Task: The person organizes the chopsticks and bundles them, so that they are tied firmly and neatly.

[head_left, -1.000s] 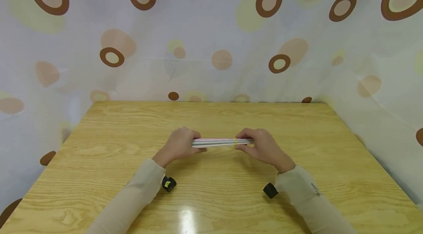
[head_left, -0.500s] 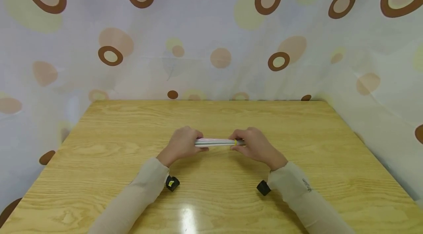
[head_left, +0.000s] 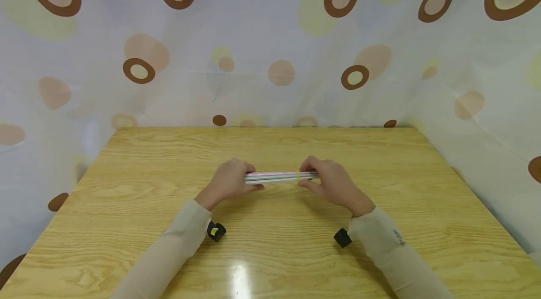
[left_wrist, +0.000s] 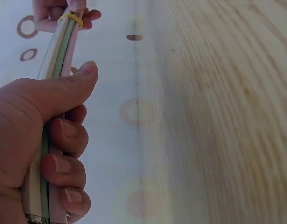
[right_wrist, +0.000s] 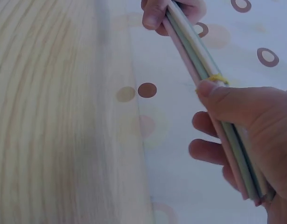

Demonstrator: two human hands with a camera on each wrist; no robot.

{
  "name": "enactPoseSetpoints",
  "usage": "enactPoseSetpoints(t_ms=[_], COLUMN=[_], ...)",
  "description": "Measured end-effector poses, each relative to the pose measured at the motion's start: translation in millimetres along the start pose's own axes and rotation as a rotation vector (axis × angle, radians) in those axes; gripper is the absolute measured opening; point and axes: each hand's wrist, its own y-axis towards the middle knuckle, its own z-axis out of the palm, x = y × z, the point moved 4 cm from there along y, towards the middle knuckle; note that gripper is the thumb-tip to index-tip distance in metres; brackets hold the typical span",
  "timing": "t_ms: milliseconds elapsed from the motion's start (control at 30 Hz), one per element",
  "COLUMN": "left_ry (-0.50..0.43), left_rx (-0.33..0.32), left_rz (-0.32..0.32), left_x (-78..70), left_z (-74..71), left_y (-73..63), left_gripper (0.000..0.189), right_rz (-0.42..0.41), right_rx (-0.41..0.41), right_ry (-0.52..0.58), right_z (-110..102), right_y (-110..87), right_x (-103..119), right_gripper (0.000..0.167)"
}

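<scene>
A slim bundle of long pink, green and white sticks [head_left: 272, 177] is held level above the table between both hands. What kind of sticks they are is unclear. A yellow rubber band [right_wrist: 217, 78] circles the bundle near its right end. My left hand [head_left: 229, 180] grips the left end; in the left wrist view the thumb lies along the sticks and the fingers curl round them. My right hand [head_left: 336, 185] holds the right end, its thumb [right_wrist: 220, 97] at the band and its fingers behind the sticks.
Under the hands lies a light wood-grain table [head_left: 270, 242]. Behind and beside it hangs a white curtain [head_left: 253, 92] with brown and pale circles. Small black wrist cameras [head_left: 343, 238] sit at both cuffs.
Over the last second, my right hand slid left past the band, then back right, so the band shows at its fingertips again. The left hand shifted slightly right, then back left.
</scene>
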Motion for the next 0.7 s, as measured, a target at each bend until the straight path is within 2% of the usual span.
enactPoseSetpoints(t_ms=[233, 333, 533, 700], left_ry=[-0.037, -0.043, 0.003, 0.032], left_rx=[0.011, 0.002, -0.007, -0.009], left_rz=[0.015, 0.011, -0.025, 0.025], left_x=[0.8, 0.2, -2.1, -12.3], left_z=[-2.1, -3.1, 0.8, 4.9], left_y=[-1.5, -2.1, -2.1, 2.4], left_gripper=[0.028, 0.028, 0.026, 0.026], right_rz=[-0.091, -0.091, -0.034, 0.001], right_rx=[-0.07, -0.076, -0.002, 0.116], right_ry=[-0.002, -0.026, -0.035, 0.042], right_z=[-1, -1, 3, 14], right_y=[-0.1, 2.1, 8.0, 15.5], right_x=[3, 6, 10, 21], right_gripper=[0.027, 0.026, 0.023, 0.02])
